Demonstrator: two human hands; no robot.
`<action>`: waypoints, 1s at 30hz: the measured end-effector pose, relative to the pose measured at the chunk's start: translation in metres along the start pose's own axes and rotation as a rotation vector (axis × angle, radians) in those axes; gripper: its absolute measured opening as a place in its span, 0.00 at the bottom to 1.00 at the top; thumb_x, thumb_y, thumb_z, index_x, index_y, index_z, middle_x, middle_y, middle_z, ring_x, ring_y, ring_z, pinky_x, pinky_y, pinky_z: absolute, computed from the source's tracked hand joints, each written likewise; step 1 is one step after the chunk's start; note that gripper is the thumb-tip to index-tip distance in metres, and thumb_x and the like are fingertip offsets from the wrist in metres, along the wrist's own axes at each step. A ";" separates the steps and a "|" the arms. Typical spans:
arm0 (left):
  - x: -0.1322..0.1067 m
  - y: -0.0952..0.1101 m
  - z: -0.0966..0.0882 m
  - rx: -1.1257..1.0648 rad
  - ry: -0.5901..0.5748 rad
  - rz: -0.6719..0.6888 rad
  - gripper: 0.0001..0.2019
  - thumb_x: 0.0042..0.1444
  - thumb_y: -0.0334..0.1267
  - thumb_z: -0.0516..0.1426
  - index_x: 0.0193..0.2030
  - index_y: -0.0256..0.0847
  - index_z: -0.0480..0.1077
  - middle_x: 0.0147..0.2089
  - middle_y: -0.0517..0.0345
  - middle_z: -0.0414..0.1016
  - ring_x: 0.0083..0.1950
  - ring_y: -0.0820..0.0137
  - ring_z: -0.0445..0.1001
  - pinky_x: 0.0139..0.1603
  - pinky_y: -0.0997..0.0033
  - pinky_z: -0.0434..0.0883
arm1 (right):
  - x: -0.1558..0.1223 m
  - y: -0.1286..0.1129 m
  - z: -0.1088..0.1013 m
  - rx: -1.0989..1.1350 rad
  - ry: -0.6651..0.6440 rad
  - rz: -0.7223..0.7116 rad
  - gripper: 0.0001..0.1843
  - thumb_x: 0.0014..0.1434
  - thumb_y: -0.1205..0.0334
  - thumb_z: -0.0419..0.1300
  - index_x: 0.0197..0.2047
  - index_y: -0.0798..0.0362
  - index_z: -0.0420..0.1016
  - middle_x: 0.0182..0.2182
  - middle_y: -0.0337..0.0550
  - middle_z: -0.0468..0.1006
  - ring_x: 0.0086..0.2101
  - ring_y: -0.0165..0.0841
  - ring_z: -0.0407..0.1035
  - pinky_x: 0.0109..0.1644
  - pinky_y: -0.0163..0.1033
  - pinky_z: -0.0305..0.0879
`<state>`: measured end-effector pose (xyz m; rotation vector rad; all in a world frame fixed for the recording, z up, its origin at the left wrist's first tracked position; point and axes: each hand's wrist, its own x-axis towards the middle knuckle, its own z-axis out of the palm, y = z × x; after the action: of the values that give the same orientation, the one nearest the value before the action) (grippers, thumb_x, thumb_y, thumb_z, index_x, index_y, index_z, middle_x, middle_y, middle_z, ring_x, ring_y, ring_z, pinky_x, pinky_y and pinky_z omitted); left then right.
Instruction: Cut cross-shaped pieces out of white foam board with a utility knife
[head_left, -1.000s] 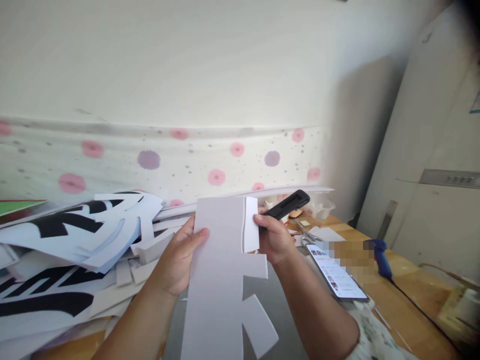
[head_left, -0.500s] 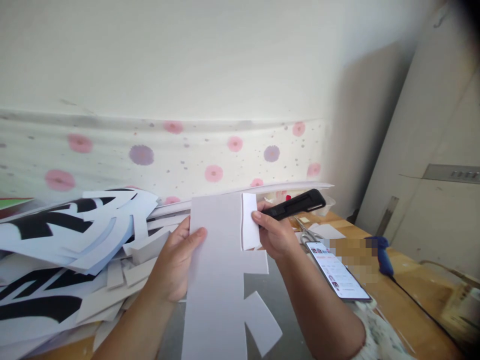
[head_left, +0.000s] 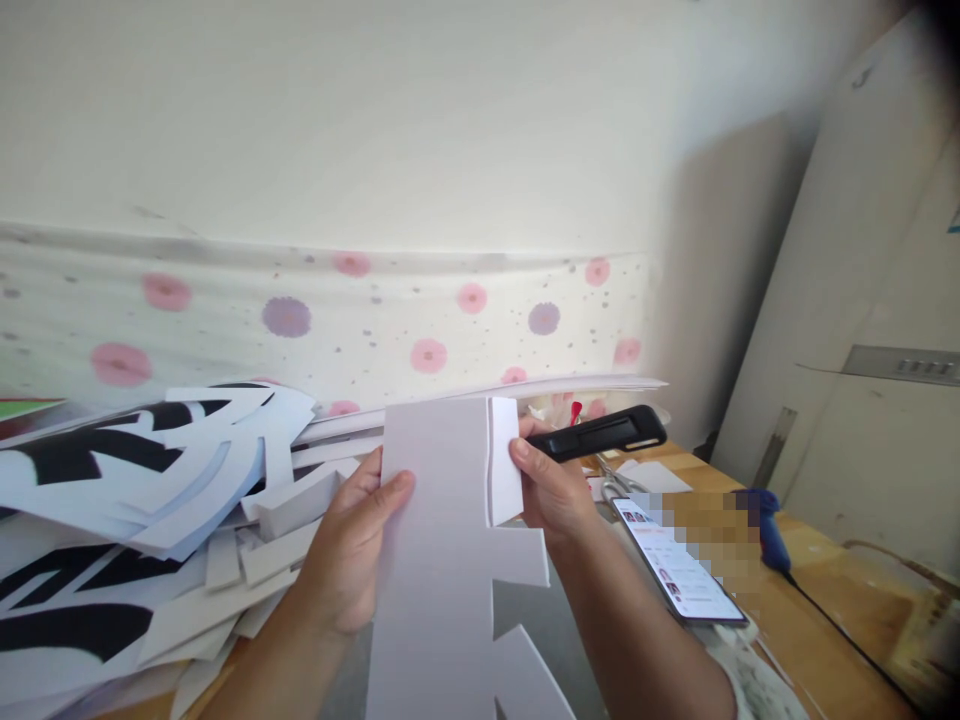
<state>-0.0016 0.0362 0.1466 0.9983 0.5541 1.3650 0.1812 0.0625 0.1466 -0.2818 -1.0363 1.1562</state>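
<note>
Your left hand point(head_left: 356, 535) pinches the left edge of a white board point(head_left: 435, 560), near middle; your right hand point(head_left: 555, 485) pinches its far-right strip point(head_left: 506, 465), clasping a black tool point(head_left: 600, 432). Seemingly light, stiff, creasable: hold edges.

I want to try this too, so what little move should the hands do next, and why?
Perhaps the right hand could ease the small white flap sideways from the big white board: its thumb rests on the flap, a line divides the two, and the left hand grips the board.
</note>
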 end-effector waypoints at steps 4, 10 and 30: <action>0.007 0.010 -0.008 0.003 0.123 0.052 0.25 0.41 0.39 0.73 0.49 0.43 0.76 0.35 0.57 0.83 0.31 0.61 0.82 0.25 0.73 0.76 | 0.006 -0.002 -0.020 -0.218 0.000 -0.083 0.18 0.48 0.44 0.72 0.30 0.48 0.77 0.29 0.39 0.81 0.33 0.37 0.74 0.39 0.44 0.70; 0.007 0.020 -0.011 0.066 0.124 0.052 0.28 0.44 0.39 0.72 0.54 0.45 0.74 0.36 0.57 0.83 0.31 0.63 0.82 0.25 0.73 0.76 | 0.016 -0.023 -0.046 -0.631 -0.091 -0.060 0.11 0.46 0.55 0.75 0.31 0.49 0.83 0.33 0.42 0.80 0.37 0.39 0.72 0.46 0.46 0.66; -0.003 -0.007 0.008 -0.095 -0.004 -0.071 0.25 0.44 0.42 0.72 0.49 0.43 0.73 0.41 0.53 0.84 0.39 0.57 0.83 0.36 0.64 0.80 | -0.012 0.012 0.005 0.205 -0.138 -0.024 0.17 0.47 0.45 0.74 0.38 0.44 0.80 0.18 0.31 0.74 0.21 0.30 0.67 0.29 0.37 0.67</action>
<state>0.0086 0.0314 0.1444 0.8964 0.5122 1.3133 0.1697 0.0558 0.1349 -0.0280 -1.0286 1.2629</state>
